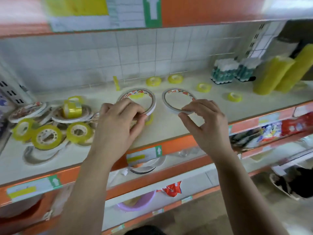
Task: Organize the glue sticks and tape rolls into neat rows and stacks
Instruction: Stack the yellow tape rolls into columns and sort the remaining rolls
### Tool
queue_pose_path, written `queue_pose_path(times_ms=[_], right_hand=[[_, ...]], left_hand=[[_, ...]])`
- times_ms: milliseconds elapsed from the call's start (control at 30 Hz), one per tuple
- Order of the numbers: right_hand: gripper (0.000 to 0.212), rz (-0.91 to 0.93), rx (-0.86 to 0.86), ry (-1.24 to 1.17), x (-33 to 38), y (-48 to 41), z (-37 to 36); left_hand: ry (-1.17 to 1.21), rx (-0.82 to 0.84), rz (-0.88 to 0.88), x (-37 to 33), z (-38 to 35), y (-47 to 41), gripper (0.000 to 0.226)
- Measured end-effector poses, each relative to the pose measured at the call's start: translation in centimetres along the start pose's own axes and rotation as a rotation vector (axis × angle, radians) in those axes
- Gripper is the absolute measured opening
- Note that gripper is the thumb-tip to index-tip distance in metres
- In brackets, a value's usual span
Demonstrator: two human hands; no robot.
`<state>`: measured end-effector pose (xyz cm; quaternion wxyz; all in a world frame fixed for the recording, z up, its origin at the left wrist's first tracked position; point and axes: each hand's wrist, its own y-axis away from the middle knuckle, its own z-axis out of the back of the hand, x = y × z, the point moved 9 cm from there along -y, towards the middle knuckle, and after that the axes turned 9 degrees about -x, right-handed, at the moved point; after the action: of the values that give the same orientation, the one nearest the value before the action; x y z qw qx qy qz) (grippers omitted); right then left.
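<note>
My left hand point(118, 119) pinches the near rim of a thin white double-sided tape ring point(153, 100), held tilted above the shelf. My right hand point(203, 119) pinches a second white tape ring point(165, 100) the same way, just right of the first. A small yellow roll point(149, 119) peeks out under my left fingers. At the left lies a jumbled heap of white rings point(74, 117) and yellow tape rolls point(47, 137). Small yellow rolls point(204, 87) lie scattered further back. Glue stick packs point(223, 72) stand at the back right.
The white shelf point(169, 126) has an orange front edge with price labels. Tall yellow wrapped tape stacks point(272, 75) lean at the far right. A wire grid backs the shelf. Lower shelves hold a pink tape ring point(135, 204) and packaged goods point(271, 131).
</note>
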<state>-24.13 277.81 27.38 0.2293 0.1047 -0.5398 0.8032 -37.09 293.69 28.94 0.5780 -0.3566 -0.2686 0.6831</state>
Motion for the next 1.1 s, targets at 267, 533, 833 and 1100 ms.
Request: queue_pose_path(times_ms=[267, 533, 833, 1100], right_hand=[[0.01, -0.006, -0.047, 0.09, -11.0, -2.3, 11.4], [0.013, 0.038, -0.002, 0.113, -20.6, -5.8, 19.4], [0.01, 0.053, -0.034, 0.071, -28.9, -10.9, 21.3], [0.013, 0.092, -0.147, 0.132, -34.6, -17.4, 25.5]], left_hand=[[0.111, 0.023, -0.038, -11.8, -10.1, -5.7, 0.018], [0.177, -0.014, 0.012, -21.1, -16.8, -10.3, 0.025], [0.097, -0.034, -0.01, -24.1, -22.3, -15.8, 0.022], [0.118, -0.088, -0.069, -26.1, -26.6, -22.1, 0.023]])
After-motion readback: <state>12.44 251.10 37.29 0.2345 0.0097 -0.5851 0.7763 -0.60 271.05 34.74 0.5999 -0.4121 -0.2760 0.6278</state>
